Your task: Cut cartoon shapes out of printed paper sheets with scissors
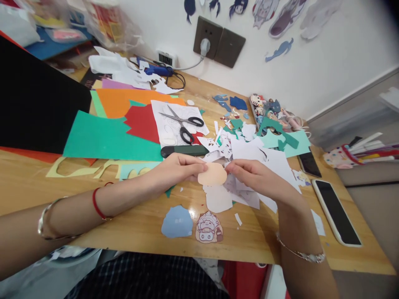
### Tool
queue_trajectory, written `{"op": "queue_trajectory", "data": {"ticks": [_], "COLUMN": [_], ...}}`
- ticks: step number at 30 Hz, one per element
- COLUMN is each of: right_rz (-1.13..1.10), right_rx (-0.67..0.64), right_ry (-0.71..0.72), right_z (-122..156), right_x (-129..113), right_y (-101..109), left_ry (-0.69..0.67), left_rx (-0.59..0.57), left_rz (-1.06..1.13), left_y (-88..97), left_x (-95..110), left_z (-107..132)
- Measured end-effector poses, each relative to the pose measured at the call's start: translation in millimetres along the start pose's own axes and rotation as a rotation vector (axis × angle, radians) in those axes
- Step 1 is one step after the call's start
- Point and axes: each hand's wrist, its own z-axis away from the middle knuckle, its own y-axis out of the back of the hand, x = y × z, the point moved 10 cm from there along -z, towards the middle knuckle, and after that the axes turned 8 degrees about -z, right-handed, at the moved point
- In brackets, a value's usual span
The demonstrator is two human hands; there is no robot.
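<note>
Between my hands is a peach-coloured, rounded paper cutout [212, 174], held above the wooden table [137, 220]. My left hand [182, 165] pinches its left edge between thumb and fingers. At the right edge, my right hand [254, 172] has thumb and forefinger closed on the paper. Just below lies a white paper cutout [218, 198]. Nearer the table's front edge are a light blue paper shape [177, 222] and a paper cartoon figure [208, 227], side by side. Beyond my left hand rest a dark green utility knife [183, 150] and black-handled scissors [183, 121].
Sheets of green [106, 137], red and orange paper spread across the left, beside a large black sheet [34, 99]. White paper scraps [249, 153] pile behind my right hand. A phone [336, 214] and a pen holder [341, 157] stand right. A wall socket [208, 35] has a plug in it.
</note>
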Motion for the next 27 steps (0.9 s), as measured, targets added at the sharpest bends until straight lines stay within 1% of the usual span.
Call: {"op": "queue_trajectory", "data": {"ticks": [3, 6, 8, 11, 13, 14, 17, 21, 24, 27], "right_rz": [-0.129, -0.128, -0.097, -0.034, 0.012, 0.036, 0.082, 0.114, 0.102, 0.103], "right_rx": [-0.041, -0.096, -0.157, -0.256, -0.296, -0.305, -0.312, -0.292, -0.27, -0.283], "right_ry": [-0.011, -0.087, -0.136, -0.202, -0.215, -0.205, -0.173, -0.178, -0.182, -0.185], "right_z": [1.0, 5.0, 9.1, 15.3, 17.1, 17.1, 16.3, 15.1, 14.1, 14.3], "right_x": [-3.0, 5.9, 15.7, 31.7, 37.9, 38.4, 36.6, 36.7, 37.1, 37.5], "right_y": [-7.9, -12.0, -14.5, -21.0, -25.8, -27.8, -32.3, -33.4, -32.8, -33.8], "left_ry": [-0.054, -0.145, -0.255, -0.496, -0.614, -0.642, -0.656, -0.696, -0.715, -0.712], "left_rx": [0.015, -0.008, -0.021, -0.05, -0.104, -0.134, -0.192, -0.222, -0.188, -0.128], "left_rz": [-0.183, -0.278, -0.389, -0.692, -0.851, -0.903, -0.986, -0.997, -1.008, -1.031], "left_y": [0.1, -7.4, -14.5, -30.9, -43.1, -47.2, -52.6, -54.8, -52.2, -46.7], "left_x": [4.8, 11.8, 20.4, 35.4, 37.4, 35.9, 29.8, 30.3, 33.3, 35.3], "left_z": [2.0, 5.8, 10.3, 21.6, 27.7, 28.9, 27.9, 29.2, 29.2, 26.8]}}
